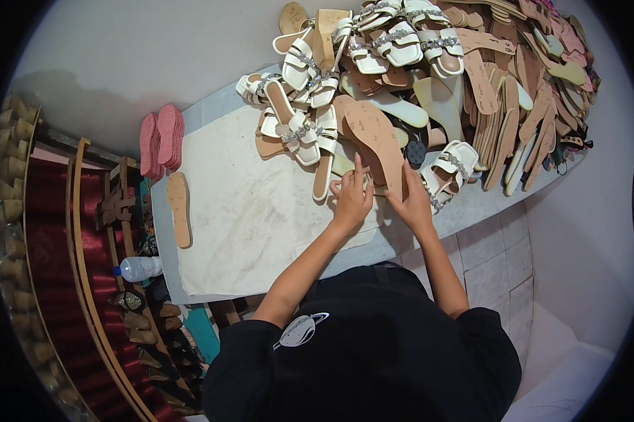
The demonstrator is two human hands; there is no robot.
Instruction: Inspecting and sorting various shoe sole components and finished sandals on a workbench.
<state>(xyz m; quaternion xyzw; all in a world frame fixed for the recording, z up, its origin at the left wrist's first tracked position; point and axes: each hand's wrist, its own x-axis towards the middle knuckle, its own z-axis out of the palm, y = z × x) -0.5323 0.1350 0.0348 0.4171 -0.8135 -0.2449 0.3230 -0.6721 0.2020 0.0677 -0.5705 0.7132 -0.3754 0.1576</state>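
Note:
A tan insole (375, 130) lies tilted over the heap in front of me, its narrow end toward my hands. My right hand (413, 209) has that end between thumb and fingers. Just left of it, my left hand (353, 204) is raised beside the insole, its fingers apart and nothing visible in them. White sandals with jewelled straps (299, 137) lie to the left of the insole, and another white sandal (454, 167) rests right of my right hand. A round black object (415, 153) sits close to my right fingertips.
Insoles and soles (500, 105) pile up at the table's far right. Pink soles (168, 137) are stacked at the left edge, near a single tan insole (179, 211). A plastic bottle (141, 269) lies beside the table (225, 246). Shelves with shoe lasts (11, 211) stand further left.

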